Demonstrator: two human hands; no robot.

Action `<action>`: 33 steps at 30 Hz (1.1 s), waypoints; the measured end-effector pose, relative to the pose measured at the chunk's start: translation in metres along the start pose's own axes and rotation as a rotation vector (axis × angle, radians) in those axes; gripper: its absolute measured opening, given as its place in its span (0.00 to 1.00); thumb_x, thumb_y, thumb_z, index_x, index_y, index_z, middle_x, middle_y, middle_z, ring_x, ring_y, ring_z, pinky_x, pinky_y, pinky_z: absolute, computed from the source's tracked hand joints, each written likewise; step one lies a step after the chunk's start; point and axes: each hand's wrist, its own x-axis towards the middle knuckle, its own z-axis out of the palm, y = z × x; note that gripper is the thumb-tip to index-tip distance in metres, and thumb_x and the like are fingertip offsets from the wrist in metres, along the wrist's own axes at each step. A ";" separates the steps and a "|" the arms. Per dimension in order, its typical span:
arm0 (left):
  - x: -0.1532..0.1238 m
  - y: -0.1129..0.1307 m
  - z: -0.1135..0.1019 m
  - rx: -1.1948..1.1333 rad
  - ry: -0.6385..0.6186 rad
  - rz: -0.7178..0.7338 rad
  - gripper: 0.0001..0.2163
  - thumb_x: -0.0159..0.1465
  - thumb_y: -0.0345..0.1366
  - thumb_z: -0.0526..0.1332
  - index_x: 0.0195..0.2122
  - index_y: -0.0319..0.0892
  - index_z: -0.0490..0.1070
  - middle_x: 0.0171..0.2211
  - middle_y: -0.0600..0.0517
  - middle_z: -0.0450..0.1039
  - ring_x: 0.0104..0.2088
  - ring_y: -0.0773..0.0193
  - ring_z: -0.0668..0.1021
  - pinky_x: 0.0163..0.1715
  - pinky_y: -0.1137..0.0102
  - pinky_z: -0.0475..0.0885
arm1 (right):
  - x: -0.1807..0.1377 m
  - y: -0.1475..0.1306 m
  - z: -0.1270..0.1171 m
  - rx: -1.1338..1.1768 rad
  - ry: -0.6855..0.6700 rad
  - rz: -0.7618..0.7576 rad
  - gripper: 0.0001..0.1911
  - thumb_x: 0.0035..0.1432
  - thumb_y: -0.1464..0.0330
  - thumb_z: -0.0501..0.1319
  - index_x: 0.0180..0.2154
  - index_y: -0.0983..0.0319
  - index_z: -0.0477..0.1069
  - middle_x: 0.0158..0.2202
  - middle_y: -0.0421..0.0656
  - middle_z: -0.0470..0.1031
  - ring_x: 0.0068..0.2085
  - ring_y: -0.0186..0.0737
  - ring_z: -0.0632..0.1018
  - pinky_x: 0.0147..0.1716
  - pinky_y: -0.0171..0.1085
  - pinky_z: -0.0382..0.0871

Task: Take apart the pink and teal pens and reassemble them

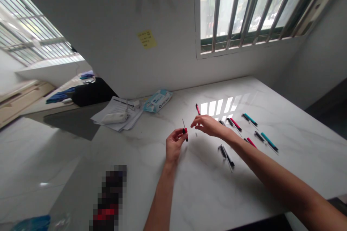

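My head carries the one camera, looking forward and down from over the near side of the counter (200, 187). It sits fairly close: my fingers (177, 132) come near mid-frame, with forearms (162, 195) running in from the bottom and lower right. The wide view reaches the far wall (116, 43) and, upper right, a barred window (234, 9).

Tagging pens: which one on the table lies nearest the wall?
The red-and-black pen just past the right hand; the other pens all sit farther from the wall.
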 end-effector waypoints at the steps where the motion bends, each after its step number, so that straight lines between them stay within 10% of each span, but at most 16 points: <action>1: 0.001 -0.001 -0.001 -0.018 0.008 -0.008 0.16 0.49 0.39 0.78 0.38 0.41 0.82 0.37 0.49 0.83 0.35 0.63 0.80 0.40 0.68 0.75 | -0.001 0.003 0.001 -0.075 -0.054 -0.008 0.13 0.64 0.78 0.65 0.45 0.60 0.84 0.44 0.48 0.83 0.42 0.41 0.82 0.45 0.37 0.71; 10: 0.002 -0.002 -0.005 -0.055 0.063 -0.051 0.18 0.50 0.39 0.78 0.40 0.40 0.82 0.37 0.48 0.83 0.36 0.65 0.80 0.39 0.70 0.74 | 0.000 0.018 0.018 -0.156 -0.166 -0.023 0.07 0.61 0.78 0.66 0.37 0.63 0.83 0.38 0.47 0.83 0.38 0.40 0.81 0.41 0.34 0.70; 20: 0.003 -0.007 -0.004 0.099 0.031 -0.017 0.16 0.51 0.39 0.77 0.39 0.40 0.82 0.36 0.48 0.83 0.35 0.63 0.80 0.35 0.71 0.74 | 0.003 0.013 -0.017 0.411 0.291 0.072 0.11 0.65 0.65 0.63 0.45 0.62 0.80 0.39 0.45 0.83 0.37 0.38 0.81 0.40 0.37 0.76; 33: 0.000 -0.005 0.000 0.202 -0.025 -0.023 0.15 0.52 0.39 0.76 0.39 0.41 0.83 0.34 0.48 0.82 0.32 0.64 0.78 0.29 0.73 0.71 | 0.004 -0.001 -0.023 0.762 0.336 0.054 0.12 0.56 0.62 0.72 0.39 0.62 0.78 0.37 0.43 0.82 0.39 0.38 0.83 0.43 0.38 0.79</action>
